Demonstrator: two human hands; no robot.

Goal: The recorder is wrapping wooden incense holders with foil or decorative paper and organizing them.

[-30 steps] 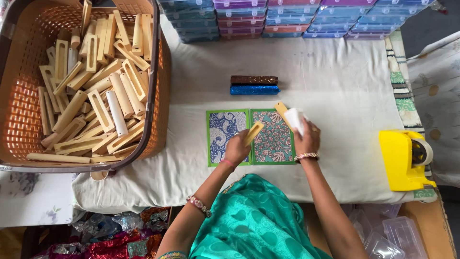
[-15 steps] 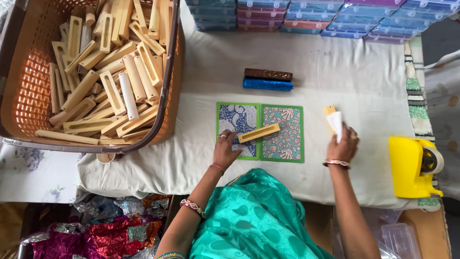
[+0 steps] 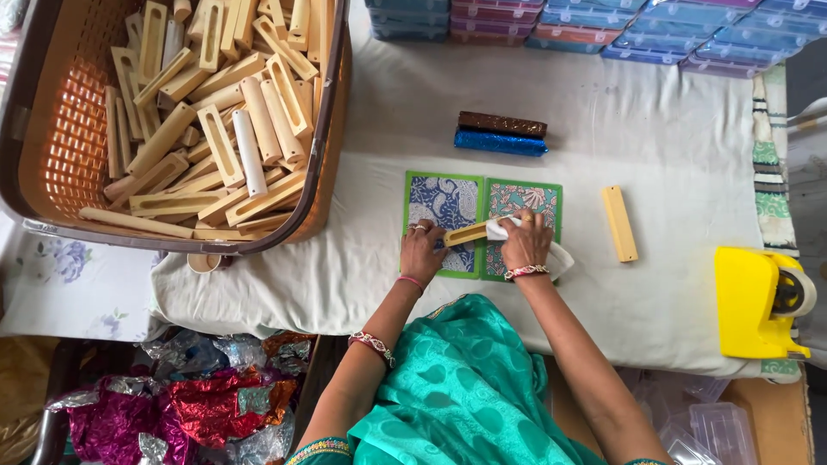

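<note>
Two hands work over one slotted wooden piece (image 3: 466, 233), pale yellow and oblong, lying at a slight tilt across a pair of patterned cards (image 3: 482, 223). Cards are flat rectangles with green borders, set edge to edge; the left one shows a blue print, the other a teal and red one. Left hand (image 3: 422, 250) is palm down, fingers curled onto the near end of the wooden piece and pinning it to the cards. Right hand (image 3: 525, 242) is closed around a white cloth (image 3: 556, 256) and presses it against the far end of the same piece; wrist bent, bangle visible. A second wooden piece (image 3: 620, 223), same colour, lies apart on the white table cover (image 3: 655, 146) to the right. Two glittery wrapped bars (image 3: 500, 134), one brown and one blue, lie side by side above the cards. An orange woven basket (image 3: 73, 146) at the left holds many similar wooden pieces. A yellow tape dispenser (image 3: 758, 301) stands at the right edge.
</note>
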